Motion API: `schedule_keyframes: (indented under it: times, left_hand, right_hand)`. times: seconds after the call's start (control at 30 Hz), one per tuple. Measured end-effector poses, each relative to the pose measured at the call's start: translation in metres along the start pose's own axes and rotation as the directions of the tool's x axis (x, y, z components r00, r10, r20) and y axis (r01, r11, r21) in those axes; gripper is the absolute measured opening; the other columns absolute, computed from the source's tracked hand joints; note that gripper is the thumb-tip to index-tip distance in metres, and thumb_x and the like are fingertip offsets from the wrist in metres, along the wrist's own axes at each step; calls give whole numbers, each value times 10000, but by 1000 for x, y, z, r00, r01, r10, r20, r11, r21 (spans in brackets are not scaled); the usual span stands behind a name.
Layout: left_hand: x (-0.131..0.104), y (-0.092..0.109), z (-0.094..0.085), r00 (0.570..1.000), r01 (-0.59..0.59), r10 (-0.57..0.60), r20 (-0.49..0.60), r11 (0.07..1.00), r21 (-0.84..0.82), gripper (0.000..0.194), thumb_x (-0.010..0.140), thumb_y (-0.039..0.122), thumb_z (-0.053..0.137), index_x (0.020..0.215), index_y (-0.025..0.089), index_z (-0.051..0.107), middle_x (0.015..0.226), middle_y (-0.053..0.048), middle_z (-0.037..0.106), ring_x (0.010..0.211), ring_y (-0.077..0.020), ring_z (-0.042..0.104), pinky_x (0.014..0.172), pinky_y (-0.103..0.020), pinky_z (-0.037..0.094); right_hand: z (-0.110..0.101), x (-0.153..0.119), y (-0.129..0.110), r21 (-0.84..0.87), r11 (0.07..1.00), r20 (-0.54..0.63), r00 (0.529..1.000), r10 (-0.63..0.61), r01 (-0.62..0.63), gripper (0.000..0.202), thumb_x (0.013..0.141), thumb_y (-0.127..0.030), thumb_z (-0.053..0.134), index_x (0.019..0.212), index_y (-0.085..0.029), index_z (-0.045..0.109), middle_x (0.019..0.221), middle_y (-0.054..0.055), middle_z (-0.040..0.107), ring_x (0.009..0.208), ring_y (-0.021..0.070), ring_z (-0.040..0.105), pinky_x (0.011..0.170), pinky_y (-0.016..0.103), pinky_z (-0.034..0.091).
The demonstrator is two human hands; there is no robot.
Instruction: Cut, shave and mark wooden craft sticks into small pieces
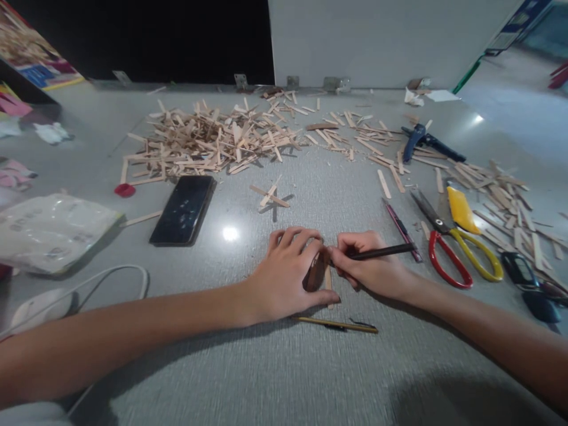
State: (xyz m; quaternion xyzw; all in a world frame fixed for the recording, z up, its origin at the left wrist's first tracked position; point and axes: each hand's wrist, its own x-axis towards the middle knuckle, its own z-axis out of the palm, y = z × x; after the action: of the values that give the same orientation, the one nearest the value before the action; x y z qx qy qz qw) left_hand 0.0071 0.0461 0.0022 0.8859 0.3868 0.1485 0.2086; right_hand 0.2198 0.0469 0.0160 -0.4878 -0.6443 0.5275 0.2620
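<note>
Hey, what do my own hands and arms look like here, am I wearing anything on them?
Your left hand and right hand are both ungloved. The forearms look slim, with no sleeves over the parts in view. I see no watch, bracelet or ring, though some fingers are partly hidden.

the craft stick, pale, flat and narrow, lies on the bench, running roughly from 12 to 6 o'clock, its ends partly covered. just off its 9 o'clock side sits the brown piece, dark and curved-edged, mostly hidden; whether the two touch is unclear. the dark writing tool, slim and straight, slants with its back end toward 3 o'clock, its working end toward 9, near the stick's 12 o'clock end; its tip is hidden.
</note>
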Motion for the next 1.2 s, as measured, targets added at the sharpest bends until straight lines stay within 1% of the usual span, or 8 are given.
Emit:
schedule_keyframes:
  times: [0.23,0.33,0.47,0.73,0.9,1.0,1.2]
  left_hand:
    - [1,1,0,1000,1,-1,6,1000,22,759,779,747,874,1243,187,655,1392,-163,651,1334,-427,538,1129,-610,419]
    - [1,0,0,1000,2,-2,1,1000,12,763,778,755,869,1246,192,656,1395,-161,648,1340,-430,537,1138,-612,413]
    - [0,0,1,1000,3,-3,-1,1000,13,760,776,760,866,1251,204,655,1405,-156,647,1338,-431,534,1134,-619,412]
    - [0,0,1,1000,-3,3,2,1000,26,782,784,770,855,1264,184,663,1399,-167,647,1335,-428,536,1135,-609,414]
    - [0,-1,1,1000,-14,14,-5,1000,14,799,790,775,848,1278,169,665,1380,-176,655,1324,-426,545,1137,-605,413]
    - [0,-1,2,1000,-15,15,-14,1000,11,792,784,776,851,1274,182,666,1386,-172,655,1321,-423,546,1139,-609,411]
    - [0,-1,3,1000,-11,12,-28,1000,18,812,763,773,871,1254,160,663,1376,-181,655,1322,-428,547,1148,-613,404]
  right_hand:
    - [0,0,-1,32,999,-5,1000,2,-2,410,948,-465,659,636,-246,510,470,-62,521,358,81,461,359,208,298]
    - [0,0,-1,21,1000,-6,1000,6,-6,379,944,-424,647,635,-243,521,455,-61,523,357,82,472,364,202,314]
    - [0,0,-1,17,1000,-13,1000,16,-16,369,940,-419,643,636,-242,534,443,-59,528,353,83,476,364,199,334]
    - [-1,0,1,25,1000,-14,1000,-7,7,358,949,-374,649,638,-236,538,426,-69,515,338,79,460,356,193,324]
    - [0,-1,3,20,999,-31,998,-49,49,346,954,-372,633,650,-231,544,467,-48,561,353,84,502,372,196,364]
    - [0,-1,3,7,999,-29,998,-47,47,340,964,-374,614,663,-231,552,461,-54,552,351,83,499,365,194,353]
    - [1,0,3,41,999,-17,999,-33,33,350,956,-383,640,656,-229,545,471,-54,566,354,72,491,359,183,350]
